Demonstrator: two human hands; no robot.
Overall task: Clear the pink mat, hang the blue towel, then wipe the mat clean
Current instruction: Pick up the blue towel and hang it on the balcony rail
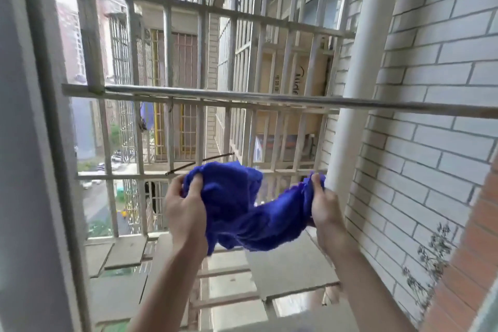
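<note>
A crumpled blue towel [242, 207] hangs between my two hands, out through a window and inside a barred metal cage. My left hand [186, 210] grips its left end, thumb on top. My right hand [324, 205] pinches the right end. A long metal rod [242, 96] runs horizontally across the cage, well above the towel and both hands. The pink mat is not in view.
Grey cage bars [200, 62] close off the far side, with other buildings and a street far below. A white pipe [358, 75] and a white brick wall [431, 116] stand on the right. The window frame [32, 143] is at left. Flat slabs [283, 267] lie on the cage floor.
</note>
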